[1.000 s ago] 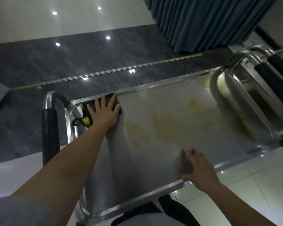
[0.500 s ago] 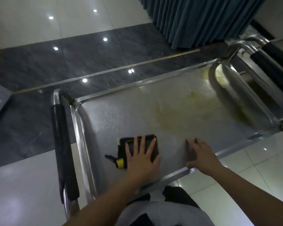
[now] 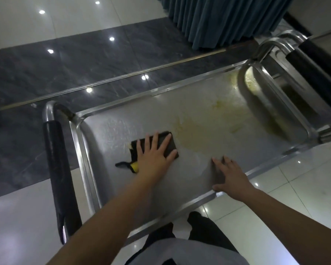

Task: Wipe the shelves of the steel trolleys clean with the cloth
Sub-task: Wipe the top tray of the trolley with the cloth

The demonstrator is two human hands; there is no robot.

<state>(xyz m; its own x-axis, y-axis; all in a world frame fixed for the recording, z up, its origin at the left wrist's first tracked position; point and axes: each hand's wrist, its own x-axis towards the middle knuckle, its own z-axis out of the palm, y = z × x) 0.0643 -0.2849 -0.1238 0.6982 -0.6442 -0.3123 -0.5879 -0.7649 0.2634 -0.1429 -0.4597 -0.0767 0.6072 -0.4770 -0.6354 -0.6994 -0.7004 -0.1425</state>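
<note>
We press our left hand flat, fingers spread, on the dark cloth lying on the trolley shelf | yellowish stain just beside the cloth at 2 o'clock | our right hand lies open, palm down, at the cloth's 4 o'clock by the near rim, gripping nothing.

The cloth is black with a yellow tag. The shelf is dull silver steel, blotched yellowish-brown. Handle grips are black, the curtain pleated teal, the floor dark veined marble beside cream tiles.
</note>
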